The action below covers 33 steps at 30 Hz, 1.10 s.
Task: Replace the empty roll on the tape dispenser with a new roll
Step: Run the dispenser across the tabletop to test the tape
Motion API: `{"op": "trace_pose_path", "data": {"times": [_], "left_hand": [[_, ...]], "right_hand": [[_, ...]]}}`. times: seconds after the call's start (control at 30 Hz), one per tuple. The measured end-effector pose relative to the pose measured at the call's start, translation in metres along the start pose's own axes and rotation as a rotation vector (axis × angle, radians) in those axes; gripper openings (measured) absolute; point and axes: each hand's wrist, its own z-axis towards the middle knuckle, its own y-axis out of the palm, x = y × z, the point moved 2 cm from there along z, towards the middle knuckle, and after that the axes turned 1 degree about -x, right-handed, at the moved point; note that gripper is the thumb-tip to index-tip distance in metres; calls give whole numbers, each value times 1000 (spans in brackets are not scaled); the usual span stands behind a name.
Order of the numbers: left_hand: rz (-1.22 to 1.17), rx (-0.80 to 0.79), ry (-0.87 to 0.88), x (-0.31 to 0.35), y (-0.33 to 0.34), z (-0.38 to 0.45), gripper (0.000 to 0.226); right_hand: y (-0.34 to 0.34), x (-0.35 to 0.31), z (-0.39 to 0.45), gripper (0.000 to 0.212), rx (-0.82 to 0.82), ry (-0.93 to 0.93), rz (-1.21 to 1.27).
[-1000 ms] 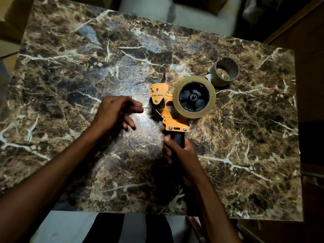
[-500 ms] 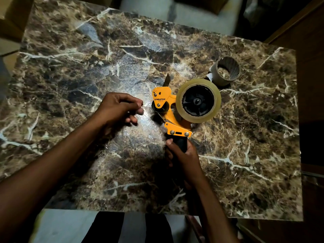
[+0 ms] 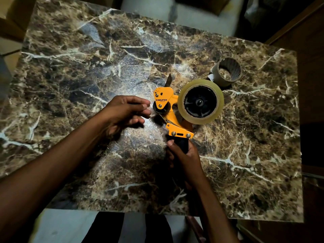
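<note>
My right hand [image 3: 185, 158] grips the black handle of the orange tape dispenser [image 3: 172, 109] and holds it over the marble table [image 3: 78, 71]. A full roll of clear tape [image 3: 219, 104] sits on the dispenser's black hub. My left hand [image 3: 122, 111] is just left of the dispenser's black roller. Its fingertips are pinched together on what looks like the thin clear tape end, which is hard to make out. The empty cardboard core [image 3: 220, 79] lies on the table behind the roll, at the back right.
The dispenser's metal blade [image 3: 169, 80] points up and away from me. A pale cushioned seat [image 3: 175, 16] stands beyond the table's far edge. Dark wooden furniture [image 3: 312, 50] borders the table on the right.
My left hand has closed its fingers into a pinch and moved right, up to the roller. The dispenser has tilted slightly in my right hand, which keeps its grip.
</note>
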Motion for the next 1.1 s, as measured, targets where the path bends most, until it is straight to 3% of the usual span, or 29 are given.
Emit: {"op": "trace_pose_path", "data": {"times": [0.2, 0.3, 0.67, 0.87, 1.1], "left_hand": [[-6, -1, 22, 1, -4, 2, 15], [0, 6, 28, 3, -4, 1, 16], [189, -1, 94, 4, -7, 3, 17], [239, -22, 119, 6, -10, 2, 18], [557, -93, 253, 7, -14, 2, 21]], "right_hand": [[-2, -1, -1, 17, -1, 2, -6], [-3, -1, -1, 4, 6, 7, -9], [-12, 1, 0, 22, 0, -22, -76], [-16, -3, -6, 15, 8, -48, -225], [-21, 6, -25, 15, 6, -75, -315]]}}
